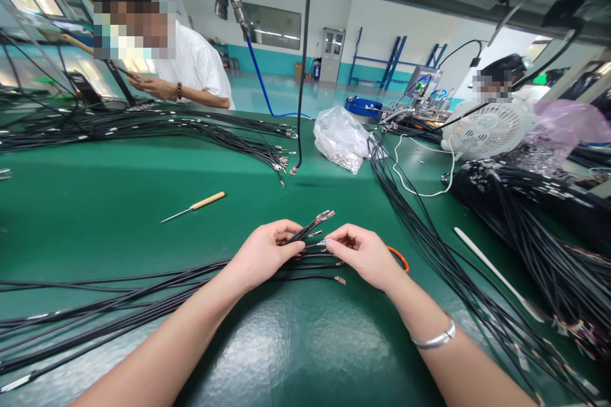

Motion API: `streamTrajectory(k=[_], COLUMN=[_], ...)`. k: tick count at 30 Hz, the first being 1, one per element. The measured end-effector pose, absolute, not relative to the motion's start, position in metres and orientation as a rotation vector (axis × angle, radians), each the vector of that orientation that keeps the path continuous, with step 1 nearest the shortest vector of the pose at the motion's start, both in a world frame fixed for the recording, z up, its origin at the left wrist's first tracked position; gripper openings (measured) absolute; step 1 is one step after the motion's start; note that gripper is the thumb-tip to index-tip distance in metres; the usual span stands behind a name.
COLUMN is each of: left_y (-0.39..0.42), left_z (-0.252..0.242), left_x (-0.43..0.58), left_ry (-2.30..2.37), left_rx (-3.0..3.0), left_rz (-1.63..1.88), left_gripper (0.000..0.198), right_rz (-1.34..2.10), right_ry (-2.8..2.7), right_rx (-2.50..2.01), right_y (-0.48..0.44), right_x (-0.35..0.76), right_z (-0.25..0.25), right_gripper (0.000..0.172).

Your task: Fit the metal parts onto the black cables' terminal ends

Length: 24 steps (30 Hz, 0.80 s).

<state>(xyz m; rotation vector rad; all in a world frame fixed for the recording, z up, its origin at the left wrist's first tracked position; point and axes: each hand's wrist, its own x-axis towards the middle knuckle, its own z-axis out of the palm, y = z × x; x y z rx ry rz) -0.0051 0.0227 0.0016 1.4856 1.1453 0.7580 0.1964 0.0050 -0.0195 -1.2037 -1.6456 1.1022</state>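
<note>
Green counter (119, 178): carried everything at hand. Dark cable bundle (534, 222) was heaped at the right; judged a snag risk only if the right forearm swung outward. Nearer concern, the loose cables (210, 269) that ran in from the left, under the left forearm: a drag of that arm could have pulled their ends out of line or tangled them with those in the fingers. Wooden-handled pick (209, 200) lay beyond the left hand, apart from it; a forward sweep might have rolled it.

Left hand (267, 251): curled closed, thumb against fingers, around a few black cables (305, 229), their metal ends pointing forward and right over the counter. Too slack a hold could have let one slip or twist. Right hand (363, 253): nearly closed, thumb and forefinger pinched at a metal terminal (326, 243) on one cable end, just beside the left fingertips; other fingers folded. Judged the most delicate point: too hard a squeeze, or a sideways tug, could have bent the terminal. Exact fingertip contact was too small to resolve.
</note>
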Motion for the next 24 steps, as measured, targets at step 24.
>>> streamTrajectory(k=[24], left_y=[0.025], left_z=[-0.010], left_x=[-0.007], left_ry=[1.065], left_rx=[1.430], left_rz=[0.649], left_gripper=[0.014], right_rz=[1.251], right_ry=[-1.558], right_rx=[-1.139], right_y=[0.011], right_x=[0.184], right_z=[-0.025], right_gripper=[0.021])
